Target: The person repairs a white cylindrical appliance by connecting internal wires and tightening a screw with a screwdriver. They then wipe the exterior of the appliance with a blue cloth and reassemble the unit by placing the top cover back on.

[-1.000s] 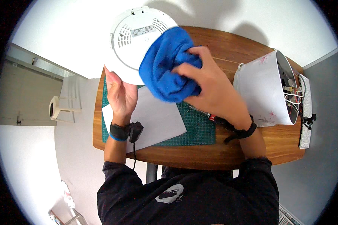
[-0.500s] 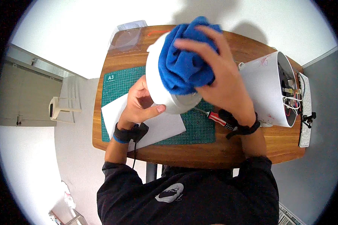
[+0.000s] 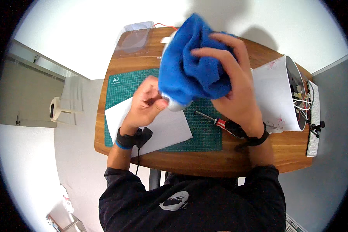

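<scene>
A crumpled blue cloth [image 3: 183, 73] covers most of a white rounded object [image 3: 175, 105], whose lower rim and a bit of far edge stick out. My left hand [image 3: 145, 104] grips the white object at its near left rim, thumb on the edge. From the right, my right hand [image 3: 237, 89] is curled over the cloth and holds it against the white object, its fingers slightly blurred. What kind of object lies beneath the cloth cannot be made out. Below the hands are a white sheet of paper [image 3: 162, 131] and a green cutting mat [image 3: 123, 87].
Beside my right wrist lies a screwdriver [image 3: 221, 123] with a red, white and black handle. A large white cylinder [image 3: 272, 94] with wires inside lies on its side at the right, near a white keyboard [image 3: 314, 120]. Clear plastic [image 3: 133, 40] sits at the back left.
The cloth has spread and now hides more of the white object, reaching further over its left and near side. The right hand has shifted slightly right; the left hand keeps its grip.
</scene>
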The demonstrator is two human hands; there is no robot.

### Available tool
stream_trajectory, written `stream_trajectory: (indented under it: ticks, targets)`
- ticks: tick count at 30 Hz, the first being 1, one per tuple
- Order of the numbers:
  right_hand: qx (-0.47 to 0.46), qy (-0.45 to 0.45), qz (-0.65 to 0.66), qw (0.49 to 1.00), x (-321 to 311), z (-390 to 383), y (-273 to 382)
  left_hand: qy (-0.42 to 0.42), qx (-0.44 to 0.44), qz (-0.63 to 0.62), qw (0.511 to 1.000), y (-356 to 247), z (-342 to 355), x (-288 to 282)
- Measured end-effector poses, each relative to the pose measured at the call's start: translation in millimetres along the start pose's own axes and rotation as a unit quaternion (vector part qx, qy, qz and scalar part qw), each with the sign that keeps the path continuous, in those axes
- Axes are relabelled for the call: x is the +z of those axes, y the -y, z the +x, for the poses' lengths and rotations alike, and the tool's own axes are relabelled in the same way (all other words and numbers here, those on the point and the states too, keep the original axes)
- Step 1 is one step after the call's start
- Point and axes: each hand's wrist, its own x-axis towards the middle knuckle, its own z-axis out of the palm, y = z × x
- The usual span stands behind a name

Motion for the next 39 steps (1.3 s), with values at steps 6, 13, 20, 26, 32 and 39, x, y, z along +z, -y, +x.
stream_trajectory:
  ticks: [6, 13, 20, 26, 32, 39]
  targets:
    - [-0.121, 0.076, -0.125, 0.982, 11, -8, 3, 0.037, 0.053, 0.302, 0.951, -7, 0, -2]
    - [-0.128, 0.101, -0.098, 0.982, 30, -14, 7, -0.091, 0.039, -0.19, 0.977, 1, 2, -14]
    - [-0.154, 0.081, -0.153, 0.973, 41, -18, 19, -0.135, 0.033, -0.228, 0.964, -1, 1, -6]
    - [-0.11, 0.08, -0.205, 0.969, -1, -11, 19, 0.005, 0.076, -0.601, 0.795, -5, 11, -26]
    - [-0.008, -0.036, -0.083, 0.996, -7, 0, 1, -0.051, 0.06, -0.586, 0.807, -7, 9, -49]
    - [0.232, -0.04, 0.186, 0.954, -3, -11, -22, -0.219, -0.006, -0.289, 0.932, -4, 17, -38]
